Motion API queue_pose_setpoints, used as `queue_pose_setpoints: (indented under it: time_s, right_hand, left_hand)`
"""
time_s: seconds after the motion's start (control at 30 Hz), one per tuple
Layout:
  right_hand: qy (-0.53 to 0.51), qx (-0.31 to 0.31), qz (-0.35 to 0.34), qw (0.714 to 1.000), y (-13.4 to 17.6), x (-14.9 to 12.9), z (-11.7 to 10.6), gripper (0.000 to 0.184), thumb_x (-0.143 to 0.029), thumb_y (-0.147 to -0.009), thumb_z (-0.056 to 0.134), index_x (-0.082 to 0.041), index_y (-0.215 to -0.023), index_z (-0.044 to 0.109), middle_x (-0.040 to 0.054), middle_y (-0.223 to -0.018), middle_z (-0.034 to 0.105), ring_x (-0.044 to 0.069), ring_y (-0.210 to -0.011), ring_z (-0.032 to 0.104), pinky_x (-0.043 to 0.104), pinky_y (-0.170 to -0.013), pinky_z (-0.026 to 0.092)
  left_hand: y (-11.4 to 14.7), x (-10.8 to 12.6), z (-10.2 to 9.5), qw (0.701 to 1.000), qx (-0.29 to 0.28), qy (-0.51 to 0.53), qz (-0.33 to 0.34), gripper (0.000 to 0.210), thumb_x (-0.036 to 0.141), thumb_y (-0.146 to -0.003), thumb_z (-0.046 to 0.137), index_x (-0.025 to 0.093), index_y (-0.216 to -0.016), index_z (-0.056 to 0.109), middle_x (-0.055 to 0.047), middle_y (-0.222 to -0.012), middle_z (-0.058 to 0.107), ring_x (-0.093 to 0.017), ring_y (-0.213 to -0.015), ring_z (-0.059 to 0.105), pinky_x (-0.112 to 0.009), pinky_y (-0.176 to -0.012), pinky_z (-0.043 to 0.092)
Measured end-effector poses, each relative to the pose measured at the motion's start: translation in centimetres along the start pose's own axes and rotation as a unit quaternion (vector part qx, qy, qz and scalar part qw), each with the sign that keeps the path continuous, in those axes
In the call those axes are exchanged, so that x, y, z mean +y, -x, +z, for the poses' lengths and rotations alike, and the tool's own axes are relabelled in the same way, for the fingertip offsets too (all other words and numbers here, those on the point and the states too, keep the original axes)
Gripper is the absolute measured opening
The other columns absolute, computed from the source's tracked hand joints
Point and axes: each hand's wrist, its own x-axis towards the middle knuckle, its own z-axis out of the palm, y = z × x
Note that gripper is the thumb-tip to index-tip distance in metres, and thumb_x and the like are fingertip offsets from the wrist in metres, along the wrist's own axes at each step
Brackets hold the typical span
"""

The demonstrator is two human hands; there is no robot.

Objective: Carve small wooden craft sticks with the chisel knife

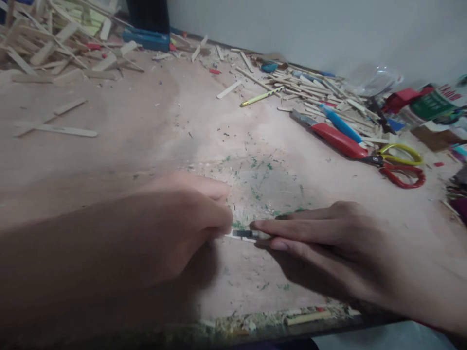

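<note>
My left hand (186, 218) is closed, knuckles up, low over the wooden tabletop. A thin white strip (243, 238) runs from its fingertips towards my right hand, its left end hidden by the fingers. My right hand (321, 238) is closed in a pinch, thumb below and index finger above, on a small piece with a dark grey end (241, 233) and a paler part at the fingertips. This piece lies along the strip; its kind is unclear. Green shavings (257, 194) are scattered just beyond both hands.
Red-handled cutter (339, 140), blue pen-like tool (341, 124) and scissors (404, 167) lie at right. A yellow drill bit (261, 97) lies before piled craft sticks (310, 85). More sticks (54, 43) heap at back left. Two crossed sticks (54, 127) lie left. The table's front edge (255, 323) is near.
</note>
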Motion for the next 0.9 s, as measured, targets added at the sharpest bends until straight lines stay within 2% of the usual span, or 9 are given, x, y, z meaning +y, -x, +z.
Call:
queue_pose_setpoints:
  time_s: [0.1,0.2,0.27,0.4,0.47,0.57,0.7,0.9]
  right_hand:
    - [0.007,0.004,0.017,1.000,0.2,-0.3,-1.0,0.042,-0.038,-0.140,0.060,-0.024,-0.144,0.099,0.0099,-0.124,0.102,0.027,-0.087,0.100,0.032,-0.066,0.078]
    - [0.076,0.018,0.009,0.997,0.5,-0.2,-1.9,0.041,-0.039,-0.139,0.060,-0.025,-0.140,0.099,0.0085,-0.120,0.102,0.027,-0.087,0.101,0.032,-0.069,0.081]
    - [0.097,0.011,-0.006,0.995,0.5,-0.3,-2.1,0.039,-0.038,-0.139,0.061,-0.026,-0.139,0.098,0.0065,-0.116,0.103,0.024,-0.083,0.099,0.029,-0.069,0.080]
    - [0.079,0.006,-0.016,0.997,0.3,-0.5,-1.6,0.039,-0.035,-0.141,0.058,-0.023,-0.135,0.095,0.0045,-0.104,0.100,0.016,-0.073,0.093,0.023,-0.064,0.073]
    - [0.073,0.018,-0.015,0.997,0.4,-0.6,-1.5,0.039,-0.037,-0.142,0.058,-0.024,-0.134,0.094,0.0031,-0.102,0.100,0.015,-0.074,0.092,0.021,-0.065,0.072]
    - [0.067,0.030,-0.005,0.997,0.9,-0.4,-1.6,0.040,-0.041,-0.141,0.058,-0.027,-0.139,0.095,0.0053,-0.113,0.102,0.020,-0.083,0.097,0.026,-0.070,0.078]
    - [0.081,0.017,0.006,0.997,1.7,-0.3,-2.2,0.041,-0.043,-0.140,0.058,-0.029,-0.144,0.096,0.0064,-0.118,0.103,0.025,-0.086,0.099,0.031,-0.075,0.082]
    - [0.108,0.020,-0.002,0.994,0.8,-0.9,-2.2,0.058,-0.054,-0.142,0.047,-0.030,-0.132,0.099,0.0087,-0.111,0.102,0.026,-0.079,0.098,0.030,-0.056,0.073]
  left_hand:
    - [0.1,-0.1,0.1,0.999,0.009,0.001,0.033,0.044,0.009,-0.112,0.053,0.025,-0.078,0.077,0.003,-0.074,0.068,-0.012,-0.061,0.059,-0.030,-0.057,0.034]
    - [0.0,-0.1,0.1,0.999,0.011,-0.004,0.031,0.045,0.010,-0.114,0.053,0.025,-0.078,0.073,0.003,-0.074,0.067,-0.012,-0.062,0.059,-0.032,-0.058,0.033]
    - [0.1,-0.1,0.1,1.000,0.009,-0.003,0.027,0.043,0.011,-0.114,0.053,0.026,-0.078,0.071,0.004,-0.075,0.068,-0.013,-0.063,0.059,-0.033,-0.060,0.034]
    - [0.6,0.1,0.1,1.000,-0.003,0.015,0.011,0.039,0.016,-0.116,0.054,0.029,-0.087,0.075,0.004,-0.088,0.079,-0.016,-0.077,0.070,-0.035,-0.065,0.040]
    - [0.8,0.1,0.1,1.000,-0.009,0.004,0.006,0.040,0.016,-0.119,0.051,0.028,-0.091,0.076,0.003,-0.090,0.078,-0.015,-0.074,0.069,-0.036,-0.064,0.041]
    - [0.7,0.3,0.1,0.999,-0.004,-0.026,0.022,0.046,0.014,-0.123,0.044,0.026,-0.086,0.068,0.003,-0.082,0.071,-0.015,-0.068,0.063,-0.036,-0.066,0.042]
    - [0.4,0.3,-0.1,0.999,0.014,-0.039,0.023,0.046,0.016,-0.123,0.044,0.028,-0.087,0.070,0.003,-0.086,0.076,-0.018,-0.079,0.068,-0.037,-0.076,0.045]
    - [0.3,-0.5,0.2,0.999,0.016,-0.037,0.028,0.040,0.020,-0.125,0.052,0.028,-0.098,0.080,0.003,-0.100,0.083,-0.017,-0.086,0.072,-0.035,-0.077,0.046]
